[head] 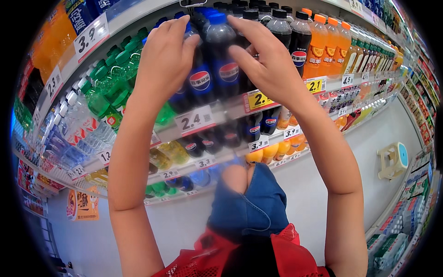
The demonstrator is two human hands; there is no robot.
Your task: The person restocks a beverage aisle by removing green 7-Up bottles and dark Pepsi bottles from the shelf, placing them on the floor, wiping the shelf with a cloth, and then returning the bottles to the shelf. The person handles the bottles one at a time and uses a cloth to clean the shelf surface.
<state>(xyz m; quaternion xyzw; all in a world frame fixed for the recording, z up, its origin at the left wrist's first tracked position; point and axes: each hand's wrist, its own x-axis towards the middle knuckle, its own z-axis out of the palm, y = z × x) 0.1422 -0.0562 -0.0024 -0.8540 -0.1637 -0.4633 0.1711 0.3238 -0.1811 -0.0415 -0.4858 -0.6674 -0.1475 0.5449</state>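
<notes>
My left hand (168,57) is raised to a shelf of Pepsi bottles, its fingers spread from the thumb beside a blue-capped bottle (200,79). Just right of that stands another blue-capped Pepsi bottle (225,52), upright in the front row. On its right side is my right hand (264,60), palm turned inward and thumb apart from the fingers. The two hands flank this bottle without closing on it; whether the fingertips touch any bottle is hard to tell. Black-capped Pepsi bottles (299,45) stand behind and beyond my right hand.
Green-capped bottles (110,90) fill the shelf to the left, orange soda bottles (316,45) the right. Price tags line the shelf edge (221,110). Lower shelves hold more drinks. A plastic stool (392,161) stands on the floor at right, near stacked packs (391,246).
</notes>
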